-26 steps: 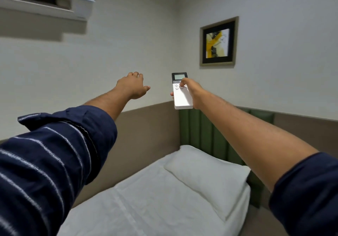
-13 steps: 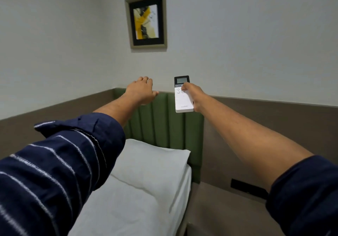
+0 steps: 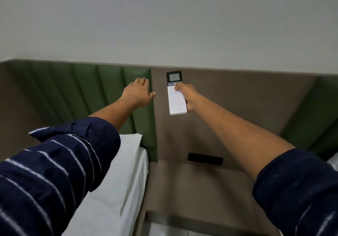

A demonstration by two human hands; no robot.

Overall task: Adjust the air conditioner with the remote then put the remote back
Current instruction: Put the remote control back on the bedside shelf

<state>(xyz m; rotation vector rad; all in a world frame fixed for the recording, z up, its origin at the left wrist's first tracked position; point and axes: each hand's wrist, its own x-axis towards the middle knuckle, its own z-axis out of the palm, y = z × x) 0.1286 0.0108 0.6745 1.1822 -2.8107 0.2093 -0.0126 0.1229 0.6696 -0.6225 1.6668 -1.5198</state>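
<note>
step: put-back, judging by the view; AC unit not in frame
remote (image 3: 176, 93): held upright in mid-air, screen end far, in front of the brown wall panel (image 3: 237, 104), above the bedside surface (image 3: 197, 190)
right hand (image 3: 188, 96): fingers wrapped on the remote's right edge, thumb on the buttons
left hand (image 3: 137, 94): free, fingers loosely spread, near the green headboard (image 3: 82, 93)
how: lower it flat to the surface, clear of the near edge, thumb off the keys first
risk: stray press changes the setting
</note>
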